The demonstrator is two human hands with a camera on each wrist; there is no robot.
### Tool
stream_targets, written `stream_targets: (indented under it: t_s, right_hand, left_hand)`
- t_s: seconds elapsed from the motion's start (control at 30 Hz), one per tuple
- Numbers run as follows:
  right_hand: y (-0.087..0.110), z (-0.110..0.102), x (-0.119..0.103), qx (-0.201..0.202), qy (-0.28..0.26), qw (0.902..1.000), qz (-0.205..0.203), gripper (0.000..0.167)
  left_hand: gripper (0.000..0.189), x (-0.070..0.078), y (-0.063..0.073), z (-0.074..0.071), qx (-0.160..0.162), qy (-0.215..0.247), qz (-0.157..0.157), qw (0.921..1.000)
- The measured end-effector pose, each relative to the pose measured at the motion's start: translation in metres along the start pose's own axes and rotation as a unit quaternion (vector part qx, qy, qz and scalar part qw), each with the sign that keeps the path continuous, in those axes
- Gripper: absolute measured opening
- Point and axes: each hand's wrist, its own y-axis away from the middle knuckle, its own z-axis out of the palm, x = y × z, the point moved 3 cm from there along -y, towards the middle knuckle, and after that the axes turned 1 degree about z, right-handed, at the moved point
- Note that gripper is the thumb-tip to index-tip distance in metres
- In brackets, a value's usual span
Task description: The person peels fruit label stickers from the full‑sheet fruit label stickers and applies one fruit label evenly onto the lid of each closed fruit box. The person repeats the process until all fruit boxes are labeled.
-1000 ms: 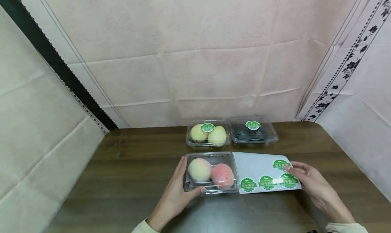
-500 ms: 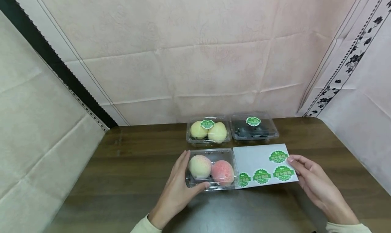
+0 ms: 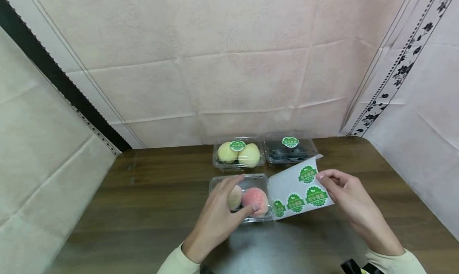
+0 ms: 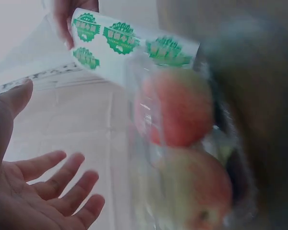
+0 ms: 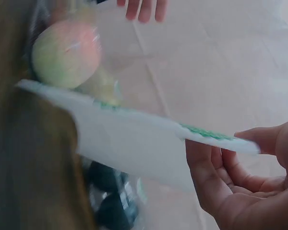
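My left hand (image 3: 216, 216) hovers over a clear plastic clamshell box (image 3: 264, 181), fingers spread and holding nothing. Inside the box sit a pinkish-red peach (image 3: 256, 200) and a paler peach (image 3: 234, 197), the latter partly hidden behind that hand. In the left wrist view the same hand (image 4: 41, 194) is apart from the box. Between thumb and fingers, my right hand (image 3: 346, 196) pinches the right edge of a white sticker sheet (image 3: 287, 183) bearing several green round labels. The sheet is tilted and bent, its left edge beside the box; the right wrist view shows its pale underside (image 5: 129, 139).
Behind stand two more clear boxes with green labels on their lids: one with two pale yellow-green fruits (image 3: 238, 153), one with dark fruit (image 3: 288, 151). The brown wooden table (image 3: 143, 210) meets cloth-covered walls (image 3: 215, 82) at its back and sides.
My left hand has let go of the box's left side and moved right, above the peaches. My right hand has drawn the sheet's right edge leftward, bending and tilting it.
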Motion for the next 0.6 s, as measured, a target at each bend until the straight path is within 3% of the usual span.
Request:
stream_targets:
  t_s: [0.27,0.47,0.6]
  right_hand:
    - [0.005,0.024,-0.034,0.009,0.034,0.9984,-0.044,0.037]
    - [0.009,0.040,-0.046,-0.003,0.031,0.9976,-0.062,0.034]
    - [0.013,0.050,-0.047,-0.011,0.010,0.9980,-0.062,0.031]
  left_hand:
    - [0.063,0.028,-0.015,0.006,-0.002,0.044,0.012,0.9990]
    - [0.039,0.048,-0.031,0.011,0.006,0.098,0.045,0.9942]
    - [0.029,0.054,-0.036,0.015,0.012,0.120,0.046,0.9917]
